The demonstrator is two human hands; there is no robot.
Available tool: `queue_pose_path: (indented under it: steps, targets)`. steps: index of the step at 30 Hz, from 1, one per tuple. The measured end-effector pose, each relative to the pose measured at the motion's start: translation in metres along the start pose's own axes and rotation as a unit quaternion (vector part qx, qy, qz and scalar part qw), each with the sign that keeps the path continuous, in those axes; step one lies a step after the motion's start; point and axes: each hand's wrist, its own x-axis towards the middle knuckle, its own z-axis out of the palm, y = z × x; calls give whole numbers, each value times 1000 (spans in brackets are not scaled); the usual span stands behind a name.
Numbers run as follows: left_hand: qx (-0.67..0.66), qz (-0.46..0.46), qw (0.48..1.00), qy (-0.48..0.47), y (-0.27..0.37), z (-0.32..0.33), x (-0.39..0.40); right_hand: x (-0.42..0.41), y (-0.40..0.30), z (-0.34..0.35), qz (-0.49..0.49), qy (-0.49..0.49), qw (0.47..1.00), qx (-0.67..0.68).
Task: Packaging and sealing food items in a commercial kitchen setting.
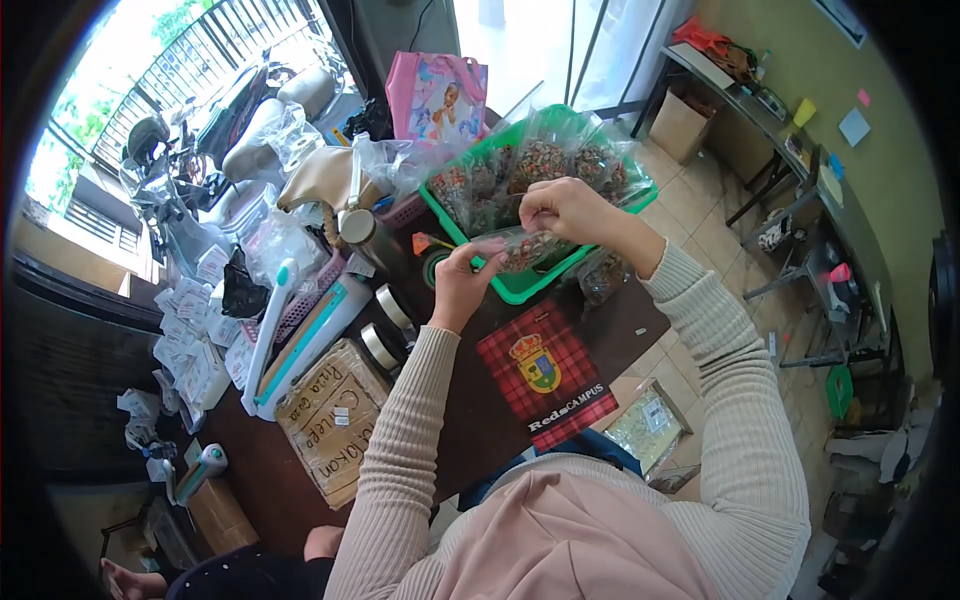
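Observation:
A clear plastic bag (527, 253) filled with reddish-brown bits is held above the near edge of a green plastic basket (517, 291). My left hand (463, 281) grips the bag's left end between thumb and fingers. At its upper side my right hand (566, 212) has its fingers pinched together, apparently on the plastic; the fingertips are partly hidden. Inside the basket stand several similar filled bags (540, 163), their loose tops upright. One more filled bag (602, 276) lies on the dark table just outside the basket, below my right wrist.
A red plaid folder (547, 375) lies in front of me. To the left are rolls of tape (381, 346), an impulse heat sealer (311, 345), a cardboard piece with handwriting (334, 424), a metal tumbler (371, 238) and piled white packets (199, 341). Another person's hand (324, 541) shows at lower left.

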Motion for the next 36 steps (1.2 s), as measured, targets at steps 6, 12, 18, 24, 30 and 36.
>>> queue_pose_path:
  steps: [6, 12, 18, 24, 30, 36]
  targets:
    - [55, 25, 998, 30, 10, 32, 10, -22, 27, -6, 25, 44, 999, 15]
    - [134, 37, 990, 38, -2, 42, 5, -31, 38, 6, 20, 54, 998, -2]
    - [217, -25, 976, 3, -9, 23, -10, -29, 38, 40, 44, 18, 999, 13]
    - [234, 20, 971, -39, -24, 10, -11, -35, 54, 57, 54, 2, 997, 49]
    - [342, 23, 931, -128, 1, 4, 1, -93, 69, 2, 157, 11, 986, -59]
    - [379, 37, 915, -134, 7, 21, 17, -106, 68, 28, 58, -2, 960, -272]
